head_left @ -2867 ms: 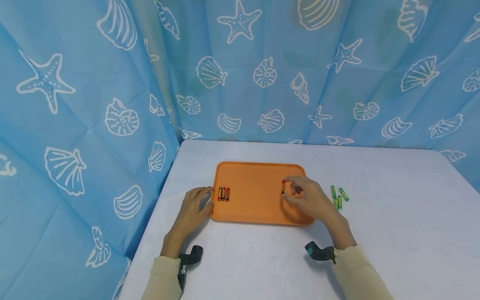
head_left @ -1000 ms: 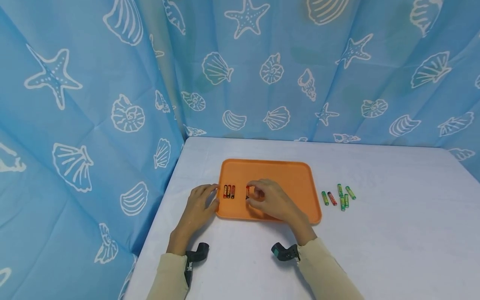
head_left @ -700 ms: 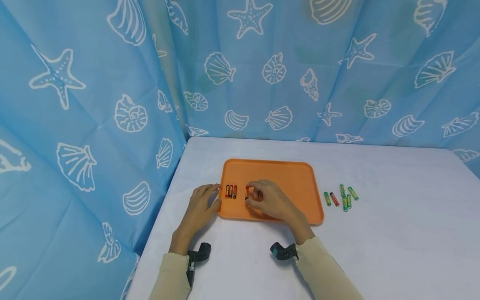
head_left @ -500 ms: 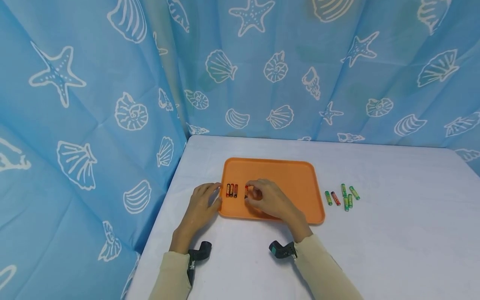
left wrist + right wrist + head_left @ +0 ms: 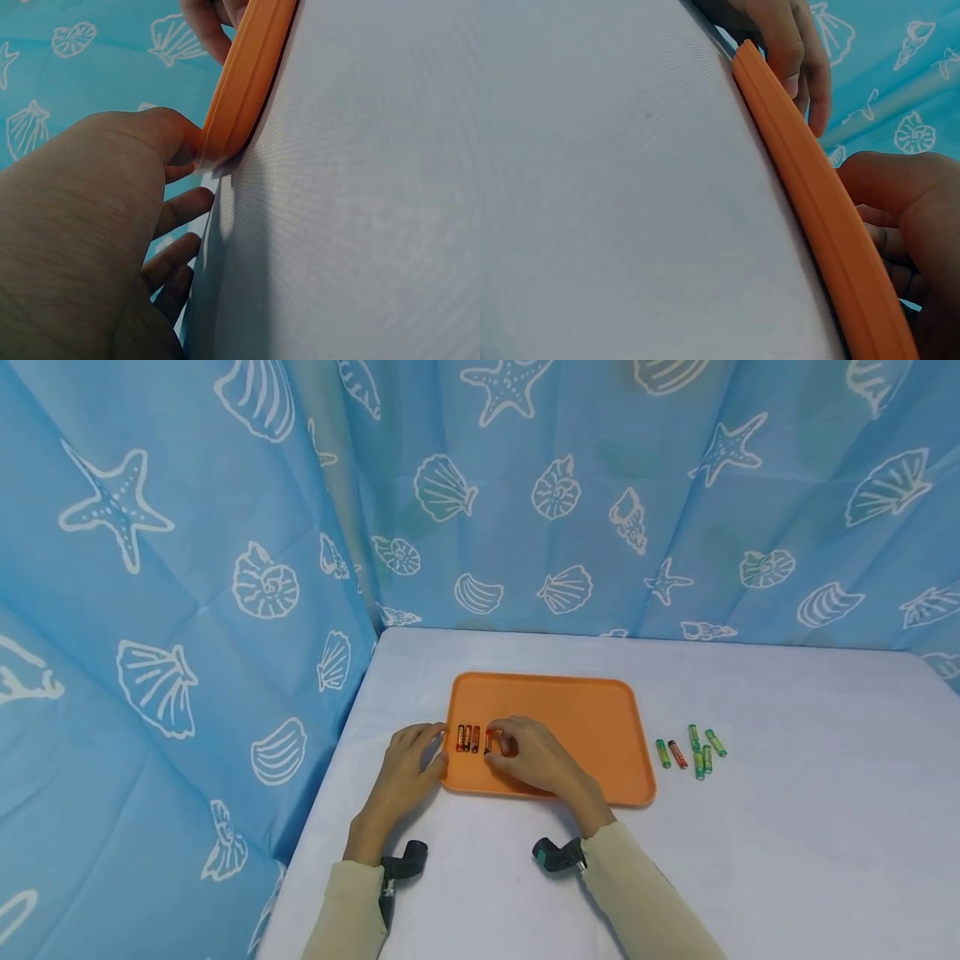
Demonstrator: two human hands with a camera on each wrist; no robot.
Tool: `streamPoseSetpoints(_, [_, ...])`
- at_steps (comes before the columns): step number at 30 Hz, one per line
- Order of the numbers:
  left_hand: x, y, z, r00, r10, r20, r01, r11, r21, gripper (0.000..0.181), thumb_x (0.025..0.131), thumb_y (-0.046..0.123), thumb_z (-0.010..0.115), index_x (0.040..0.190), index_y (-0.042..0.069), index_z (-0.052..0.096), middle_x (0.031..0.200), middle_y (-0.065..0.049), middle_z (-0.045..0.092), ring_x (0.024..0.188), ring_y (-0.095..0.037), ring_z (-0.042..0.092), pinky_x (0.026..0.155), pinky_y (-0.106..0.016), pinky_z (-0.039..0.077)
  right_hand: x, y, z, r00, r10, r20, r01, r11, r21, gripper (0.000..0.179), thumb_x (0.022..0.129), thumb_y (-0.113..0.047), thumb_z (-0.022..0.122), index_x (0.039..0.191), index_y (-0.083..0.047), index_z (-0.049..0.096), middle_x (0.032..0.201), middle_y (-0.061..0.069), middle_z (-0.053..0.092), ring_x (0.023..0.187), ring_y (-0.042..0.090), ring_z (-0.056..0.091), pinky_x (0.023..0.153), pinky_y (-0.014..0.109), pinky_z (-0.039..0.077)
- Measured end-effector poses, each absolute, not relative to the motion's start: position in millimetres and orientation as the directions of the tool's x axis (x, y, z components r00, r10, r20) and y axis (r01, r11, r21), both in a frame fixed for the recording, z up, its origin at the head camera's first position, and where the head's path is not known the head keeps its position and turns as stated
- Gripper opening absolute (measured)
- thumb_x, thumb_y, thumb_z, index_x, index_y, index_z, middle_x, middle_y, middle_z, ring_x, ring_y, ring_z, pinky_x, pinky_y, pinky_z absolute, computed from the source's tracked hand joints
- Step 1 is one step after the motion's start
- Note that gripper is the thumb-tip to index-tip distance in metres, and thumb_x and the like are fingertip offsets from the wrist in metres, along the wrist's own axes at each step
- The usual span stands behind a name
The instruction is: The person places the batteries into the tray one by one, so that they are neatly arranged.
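Observation:
In the head view an orange tray point(image 5: 555, 689) lies on the white-covered table. Three red-and-black batteries point(image 5: 467, 738) stand side by side in a row near its left rim. My right hand point(image 5: 536, 756) is over the tray just right of that row, pinching a fourth red-and-black battery point(image 5: 488, 742) between thumb and index finger, lined up parallel to the others with a small gap. My left hand point(image 5: 405, 772) rests its thumb and index fingertips at the tray's left rim. In the left wrist view its other fingers point(image 5: 180, 210) hang loosely beside the tray.
Right of the tray, several green batteries point(image 5: 699, 765) and one red battery point(image 5: 678, 754) lie loose on the white tablecloth point(image 5: 810, 777). A blue curtain point(image 5: 480, 510) with shells and starfish hangs behind and to the left.
My right hand has carried the pinched battery leftward across the tray, close to the row of three. Batteries right of the tray that it hid have come into sight. The left hand keeps its place.

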State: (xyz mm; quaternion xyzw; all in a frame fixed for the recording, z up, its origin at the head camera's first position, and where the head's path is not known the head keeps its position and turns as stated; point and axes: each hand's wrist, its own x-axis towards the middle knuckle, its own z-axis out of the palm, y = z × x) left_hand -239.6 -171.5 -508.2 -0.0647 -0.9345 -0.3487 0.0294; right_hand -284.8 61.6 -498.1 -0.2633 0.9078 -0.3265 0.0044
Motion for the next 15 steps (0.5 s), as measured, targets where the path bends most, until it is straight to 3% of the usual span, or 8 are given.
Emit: streamPoseSetpoints(15, [-240.2, -172.7, -507.1, -0.986, 0.122, 0.117, 0.168, 0.756, 0.633, 0.047, 0.101, 0.030, 0.056, 0.147, 0.020, 0.051, 0.147, -0.006, 0.047, 0.143, -0.026, 0.029, 0.117, -0.052, 0.029, -291.1, 58.6, -505.1, -0.847, -0.491, 0.204, -0.504, 0.619, -0.602, 0.038, 0.090, -0.026, 0.076, 0.121, -0.007, 0.066, 0.075, -0.003, 0.052, 0.071, 0.013, 0.048, 0.064, 0.030, 0.042])
